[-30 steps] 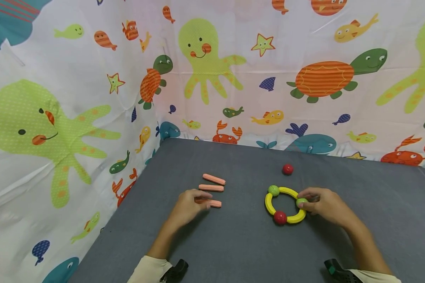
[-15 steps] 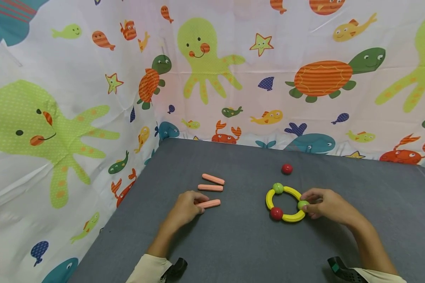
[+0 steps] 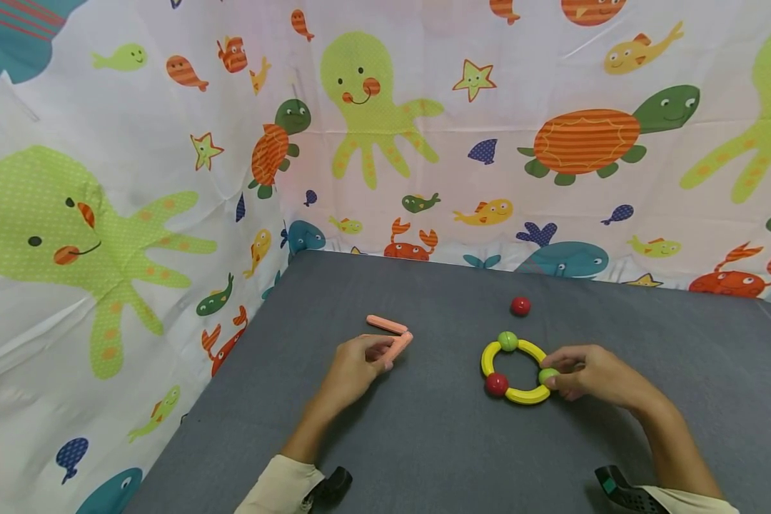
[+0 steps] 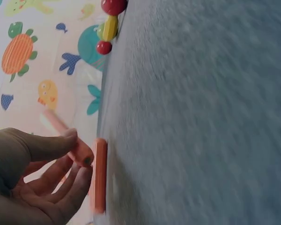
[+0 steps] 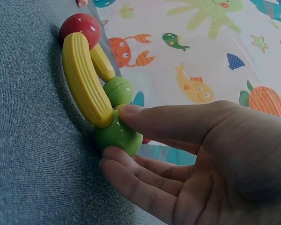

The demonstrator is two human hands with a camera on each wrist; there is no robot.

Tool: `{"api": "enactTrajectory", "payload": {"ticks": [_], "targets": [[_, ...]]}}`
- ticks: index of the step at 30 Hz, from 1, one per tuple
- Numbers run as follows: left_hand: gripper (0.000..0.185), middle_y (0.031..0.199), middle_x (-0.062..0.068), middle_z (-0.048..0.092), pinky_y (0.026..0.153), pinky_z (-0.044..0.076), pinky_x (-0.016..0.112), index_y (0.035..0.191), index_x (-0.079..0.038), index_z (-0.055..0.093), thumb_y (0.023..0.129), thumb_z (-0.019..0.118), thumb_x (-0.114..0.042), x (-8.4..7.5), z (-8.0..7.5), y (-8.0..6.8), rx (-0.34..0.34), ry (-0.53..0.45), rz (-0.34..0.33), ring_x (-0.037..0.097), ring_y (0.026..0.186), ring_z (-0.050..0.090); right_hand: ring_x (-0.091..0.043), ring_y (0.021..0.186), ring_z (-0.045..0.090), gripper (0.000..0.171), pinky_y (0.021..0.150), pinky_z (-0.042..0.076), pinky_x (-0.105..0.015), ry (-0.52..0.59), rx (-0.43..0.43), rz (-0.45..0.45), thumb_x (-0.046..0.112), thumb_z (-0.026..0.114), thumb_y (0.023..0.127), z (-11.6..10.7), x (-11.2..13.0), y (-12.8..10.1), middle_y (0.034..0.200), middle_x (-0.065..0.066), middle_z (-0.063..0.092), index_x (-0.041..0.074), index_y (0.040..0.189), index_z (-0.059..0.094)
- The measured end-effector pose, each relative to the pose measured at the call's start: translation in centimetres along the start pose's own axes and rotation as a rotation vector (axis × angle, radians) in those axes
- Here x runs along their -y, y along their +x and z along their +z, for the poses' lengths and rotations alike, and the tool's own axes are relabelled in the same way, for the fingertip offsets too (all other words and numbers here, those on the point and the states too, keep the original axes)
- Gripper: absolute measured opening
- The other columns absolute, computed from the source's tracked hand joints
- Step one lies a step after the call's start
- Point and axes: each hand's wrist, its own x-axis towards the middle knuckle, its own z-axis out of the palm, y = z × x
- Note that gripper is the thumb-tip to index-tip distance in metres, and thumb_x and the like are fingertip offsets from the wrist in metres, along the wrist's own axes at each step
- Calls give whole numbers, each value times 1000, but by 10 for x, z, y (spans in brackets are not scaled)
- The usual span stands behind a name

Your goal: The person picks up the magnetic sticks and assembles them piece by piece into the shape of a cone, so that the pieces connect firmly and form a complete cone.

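Observation:
In the head view my left hand (image 3: 358, 364) pinches a salmon-pink stick (image 3: 397, 348); the left wrist view shows the pinched stick (image 4: 82, 152) tilted, off the table, between thumb and fingers. Another pink stick (image 3: 387, 324) lies just behind it; a third is not distinguishable there. My right hand (image 3: 597, 373) pinches a green ball (image 3: 548, 376) on the right side of a ring of yellow curved rods (image 3: 529, 396). The ring also has a second green ball (image 3: 507, 341) and a red ball (image 3: 497, 385). In the right wrist view, thumb and fingers sit around the green ball (image 5: 118, 136).
A loose red ball (image 3: 520, 307) lies behind the ring. Grey cloth covers the table (image 3: 450, 442). A sea-animal printed curtain (image 3: 424, 93) closes off the back and left side.
My left hand has picked up the nearest pink stick and moved it away and slightly right, tilting it. The ring has turned a little counter-clockwise in my right hand's pinch.

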Motion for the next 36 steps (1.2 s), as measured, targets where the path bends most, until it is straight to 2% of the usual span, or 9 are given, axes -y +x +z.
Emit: {"api": "enactTrajectory", "payload": {"ticks": [3, 6, 11, 14, 18, 27, 36], "targets": [[37, 115, 8, 74, 91, 60, 42, 128, -6, 75, 92, 83, -6, -7, 6, 6, -16, -18, 0, 22, 103, 72, -26, 93, 71, 41, 79, 63, -38, 15, 18, 2, 22, 75, 100, 0, 0, 0, 110, -11, 71, -2, 132, 68], [33, 116, 7, 75, 90, 60, 40, 126, -7, 76, 93, 82, -9, -13, 12, 13, -19, -42, 19, 21, 102, 73, -26, 93, 71, 40, 79, 63, -37, 27, 39, -2, 20, 75, 99, 1, 1, 1, 109, -11, 70, -3, 132, 68], [32, 117, 5, 77, 90, 60, 38, 127, -11, 75, 96, 80, -11, -22, 26, 25, -6, -118, 49, 21, 102, 75, -26, 93, 71, 41, 80, 63, -37, 38, 59, -25, 18, 74, 99, 2, 2, 0, 111, -12, 72, -4, 133, 68], [32, 115, 7, 77, 89, 60, 36, 127, -9, 73, 96, 80, -9, -27, 35, 32, 9, -158, 61, 21, 101, 75, -26, 94, 71, 41, 80, 63, -37, 50, 75, -44, 17, 74, 99, 4, 3, 1, 112, -13, 72, -5, 133, 68], [32, 112, 8, 77, 87, 59, 32, 126, -6, 74, 94, 81, -8, -33, 47, 41, 21, -169, 70, 19, 99, 74, -27, 94, 71, 40, 80, 63, -37, 58, 94, -70, 17, 74, 99, 6, 4, 2, 112, -13, 72, -5, 132, 68], [35, 115, 3, 77, 90, 59, 28, 129, -11, 75, 96, 81, -17, -50, 69, 59, 47, -197, 72, 13, 101, 72, -27, 94, 70, 39, 79, 63, -35, 44, 101, -93, 17, 75, 98, 9, 7, 3, 110, -13, 72, -4, 130, 69], [28, 114, -3, 77, 86, 57, 21, 123, -15, 77, 96, 81, -20, -62, 97, 75, 75, -151, 106, 4, 98, 71, -28, 94, 71, 38, 79, 63, -35, 34, 95, -97, 18, 76, 98, 12, 7, 4, 109, -12, 73, -4, 129, 70]]}}
